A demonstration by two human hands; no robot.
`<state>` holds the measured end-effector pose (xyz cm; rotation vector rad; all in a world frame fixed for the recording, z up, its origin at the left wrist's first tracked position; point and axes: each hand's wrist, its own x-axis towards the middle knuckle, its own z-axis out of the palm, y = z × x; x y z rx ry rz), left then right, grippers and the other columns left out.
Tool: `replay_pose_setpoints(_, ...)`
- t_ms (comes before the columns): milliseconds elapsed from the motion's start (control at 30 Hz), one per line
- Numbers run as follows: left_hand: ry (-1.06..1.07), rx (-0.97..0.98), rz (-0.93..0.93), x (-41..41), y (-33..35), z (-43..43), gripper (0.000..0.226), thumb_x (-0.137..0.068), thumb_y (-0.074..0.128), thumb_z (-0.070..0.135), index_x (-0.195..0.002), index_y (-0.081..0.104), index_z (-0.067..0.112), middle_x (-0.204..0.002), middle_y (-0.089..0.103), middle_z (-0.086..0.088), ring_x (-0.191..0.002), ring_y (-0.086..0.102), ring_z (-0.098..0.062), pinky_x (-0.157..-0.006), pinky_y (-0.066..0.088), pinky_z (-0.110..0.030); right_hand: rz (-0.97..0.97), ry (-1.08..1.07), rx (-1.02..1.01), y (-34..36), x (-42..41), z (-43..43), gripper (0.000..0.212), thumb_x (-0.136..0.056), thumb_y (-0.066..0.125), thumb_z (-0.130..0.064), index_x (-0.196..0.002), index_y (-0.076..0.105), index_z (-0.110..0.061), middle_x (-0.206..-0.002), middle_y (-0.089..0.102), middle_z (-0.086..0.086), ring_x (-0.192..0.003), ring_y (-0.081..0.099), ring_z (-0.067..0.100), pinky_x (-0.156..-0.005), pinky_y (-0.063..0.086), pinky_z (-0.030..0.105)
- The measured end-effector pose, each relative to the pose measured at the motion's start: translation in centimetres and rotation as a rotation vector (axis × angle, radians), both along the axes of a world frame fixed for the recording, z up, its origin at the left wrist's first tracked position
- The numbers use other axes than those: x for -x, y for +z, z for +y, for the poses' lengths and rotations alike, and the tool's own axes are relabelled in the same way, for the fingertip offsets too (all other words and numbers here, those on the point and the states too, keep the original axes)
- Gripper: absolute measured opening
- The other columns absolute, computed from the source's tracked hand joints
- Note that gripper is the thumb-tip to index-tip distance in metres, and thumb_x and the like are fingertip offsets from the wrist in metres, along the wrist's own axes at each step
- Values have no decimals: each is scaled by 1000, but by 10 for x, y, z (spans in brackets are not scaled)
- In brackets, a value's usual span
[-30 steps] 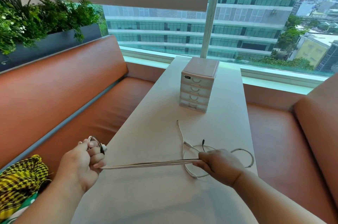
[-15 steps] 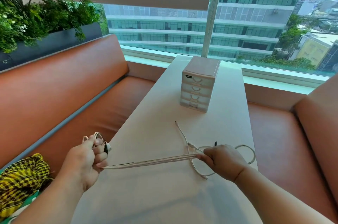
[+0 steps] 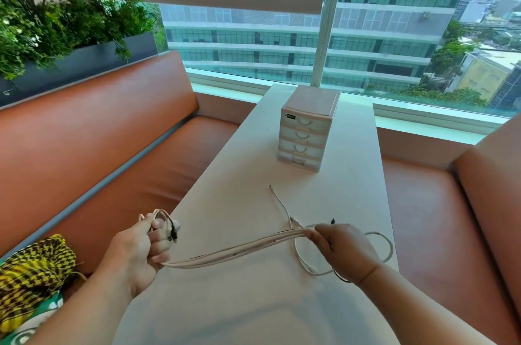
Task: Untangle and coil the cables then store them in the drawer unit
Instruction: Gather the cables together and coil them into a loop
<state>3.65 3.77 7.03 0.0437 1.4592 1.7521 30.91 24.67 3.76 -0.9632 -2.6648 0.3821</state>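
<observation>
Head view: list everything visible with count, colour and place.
cable bundle: several strands, cream, stretched from left hand to right hand
loose cables: count unclear, mostly white, looped on table
drawer unit: one, pale pink, table's far end, drawers shut
table: one, white, centre
benches: two, orange-brown, either side
planter: one, dark grey, green plants, behind left bench
patterned cloth: one, yellow-black, left bench
left hand: one, grips bundle's coiled end
right hand: one, pinches bundle

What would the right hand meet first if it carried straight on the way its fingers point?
Probably the loose white cable on the table just beyond the right hand, though the hand may pass above it; height is unclear.
</observation>
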Motion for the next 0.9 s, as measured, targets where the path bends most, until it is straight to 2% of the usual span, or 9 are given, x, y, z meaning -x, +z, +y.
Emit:
replay_pose_setpoints(100,-215,105,183,-9,2,11,40,-102,30,40,-72,42,18,-45,22,10,-34,15,-4,-34,14,-14,9,-27,70,-6,3,-2,110,-63,-18,-88,-82,64,-17,-53,48,-2,-61,52,17,-64,45,34)
replay_pose_setpoints(167,-365,218,366,-15,3,26,35,-101,34,39,-78,45,17,-48,25,9,-38,16,-7,-37,14,-17,-4,-18,125,-7,4,-5,112,-62,-16,-90,-84,65,-16,-54,46,-1,-59,50,17,-65,47,34)
replay_pose_setpoints(333,-500,232,627,-20,-10,59,35,-103,33,32,-78,48,11,-53,30,5,-45,23,-11,-42,20,-21,-7,3,197,-7,3,-14,89,-65,-7,-90,-63,42,-16,-57,39,-2,-59,42,15,-64,40,35)
replay_pose_setpoints(433,-534,266,746,-18,-30,69,35,-102,34,31,-78,50,11,-58,34,1,-53,29,-13,-50,26,-25,-46,-8,212,-10,0,-18,68,-82,17,-80,-58,36,-19,-54,40,-3,-57,41,14,-65,41,35)
replay_pose_setpoints(533,-563,352,763,-10,-61,73,32,-102,35,28,-81,54,13,-63,38,0,-58,33,-16,-54,28,-29,-101,-23,244,-14,-4,-25,54,-95,34,-60,-58,35,-20,-53,40,-3,-55,39,13,-62,39,33)
replay_pose_setpoints(633,-488,483,707,-2,-91,70,29,-102,34,22,-86,56,13,-68,46,-4,-61,39,-19,-59,31,-30,-124,-16,284,-17,-7,-31,54,-95,36,-59,-58,35,-19,-55,40,-3,-54,38,12,-62,41,33)
replay_pose_setpoints(733,-287,744,670,8,-117,59,25,-100,37,19,-96,59,8,-94,60,-21,-86,58,-34,-75,44,-38,-145,-5,288,-22,-8,-36,55,-95,37,-59,-58,33,-19,-55,38,-2,-56,36,13,-62,40,34)
replay_pose_setpoints(800,-204,893,615,13,-128,52,26,-97,42,13,-109,58,-3,-104,60,-30,-98,59,-42,-80,48,-41,-160,5,292,-27,-8,-38,55,-95,37,-59,-59,33,-18,-56,39,-2,-58,39,16,-62,40,34)
replay_pose_setpoints(900,-233,918,460,16,-135,48,29,-94,45,0,-118,53,-12,-92,62,-31,-90,63,-41,-73,51,-41,-175,17,295,-36,-8,-39,56,-94,35,-61,-60,35,-17,-56,41,-1,-62,43,19,-62,41,33)
